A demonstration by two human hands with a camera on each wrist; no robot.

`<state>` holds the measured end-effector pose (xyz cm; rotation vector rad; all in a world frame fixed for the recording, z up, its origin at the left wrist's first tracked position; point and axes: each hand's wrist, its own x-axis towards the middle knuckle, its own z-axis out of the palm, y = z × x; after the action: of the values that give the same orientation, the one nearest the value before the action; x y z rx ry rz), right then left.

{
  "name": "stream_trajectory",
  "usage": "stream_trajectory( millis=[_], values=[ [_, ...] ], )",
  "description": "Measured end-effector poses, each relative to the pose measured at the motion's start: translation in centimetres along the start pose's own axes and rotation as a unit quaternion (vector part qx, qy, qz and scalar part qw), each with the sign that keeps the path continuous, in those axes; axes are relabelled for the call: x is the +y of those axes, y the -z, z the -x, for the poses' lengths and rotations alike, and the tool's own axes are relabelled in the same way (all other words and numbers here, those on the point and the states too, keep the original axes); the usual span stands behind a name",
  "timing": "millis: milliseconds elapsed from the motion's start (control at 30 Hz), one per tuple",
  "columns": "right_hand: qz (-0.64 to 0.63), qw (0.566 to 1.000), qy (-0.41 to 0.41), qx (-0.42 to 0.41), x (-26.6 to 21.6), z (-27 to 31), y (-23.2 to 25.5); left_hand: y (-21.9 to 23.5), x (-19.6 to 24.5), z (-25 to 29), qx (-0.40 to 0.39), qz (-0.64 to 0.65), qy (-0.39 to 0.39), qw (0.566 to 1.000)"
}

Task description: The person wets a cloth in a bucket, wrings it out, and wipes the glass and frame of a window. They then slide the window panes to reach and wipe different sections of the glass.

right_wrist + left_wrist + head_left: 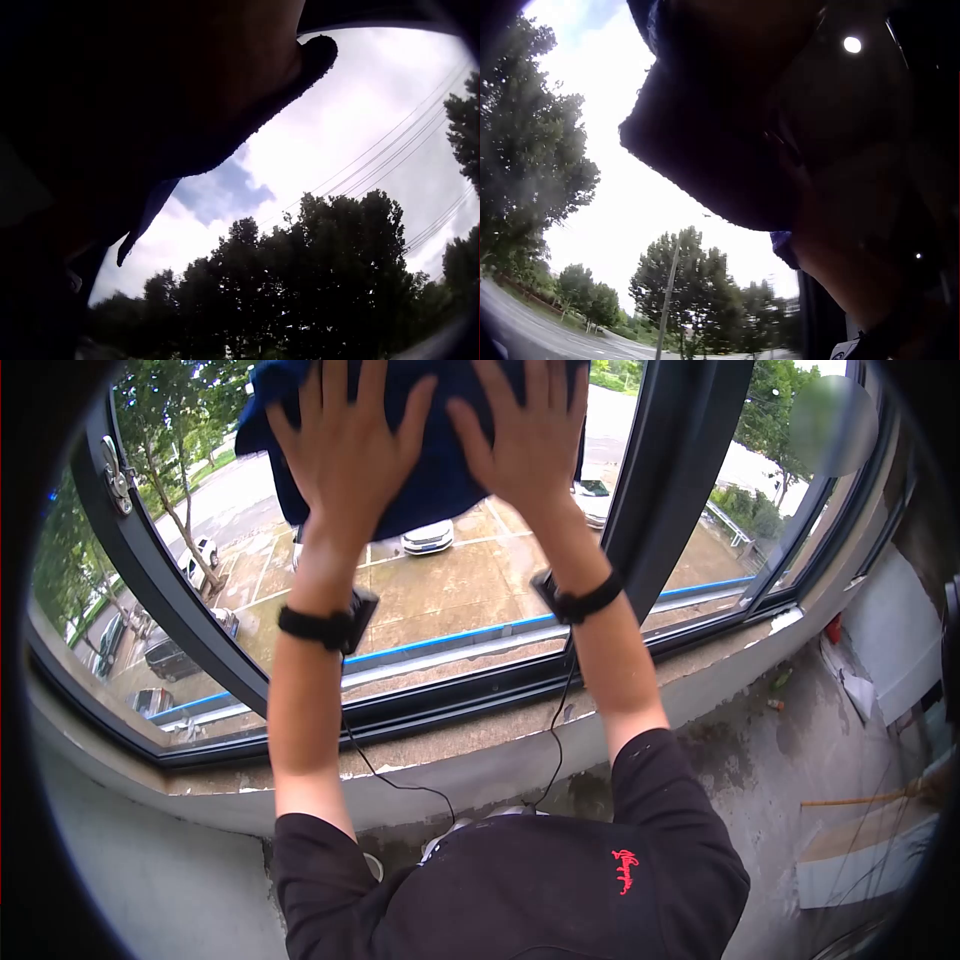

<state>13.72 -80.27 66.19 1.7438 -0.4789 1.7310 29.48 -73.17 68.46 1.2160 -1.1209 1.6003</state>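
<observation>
A dark blue cloth [430, 490] lies spread against the window glass at the top of the head view. Both hands press flat on it with fingers spread: the left hand [345, 450] on its left part, the right hand [530, 445] on its right part, thumbs pointing toward each other. In the left wrist view the cloth [697, 165] is a dark shape against the sky. The right wrist view shows the cloth's edge [319, 60] beside the dark, shadowed hand. Fingertips are cut off at the head view's top edge.
Dark window frame bars [680, 460] stand either side of the pane, with a handle [117, 475] at the left. Below runs a rough sill [500, 745]. Thin cables [400, 785] hang from both wrists. Parked cars [428, 537] and trees are outside.
</observation>
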Motion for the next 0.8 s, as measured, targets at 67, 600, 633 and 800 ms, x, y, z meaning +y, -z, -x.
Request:
stream_trajectory(
  millis=[67,600,633,800],
  values=[
    [0.005,1.0,-0.027,-0.01,-1.6,4.6,-1.1,1.5,0.7,4.8,-0.04,-0.012,0.036,0.999],
    [-0.023,0.959,-0.128,-0.252,-14.5,34.8,2.8,12.6,1.4,34.7,-0.479,0.043,0.227,0.847],
    [-0.03,0.967,-0.097,-0.232,-13.2,32.9,2.3,12.5,1.2,33.8,-0.442,0.039,0.225,0.867],
    [-0.009,0.989,-0.009,-0.148,-8.9,14.5,-0.4,7.6,-2.7,17.7,-0.258,-0.006,0.147,0.955]
  ],
)
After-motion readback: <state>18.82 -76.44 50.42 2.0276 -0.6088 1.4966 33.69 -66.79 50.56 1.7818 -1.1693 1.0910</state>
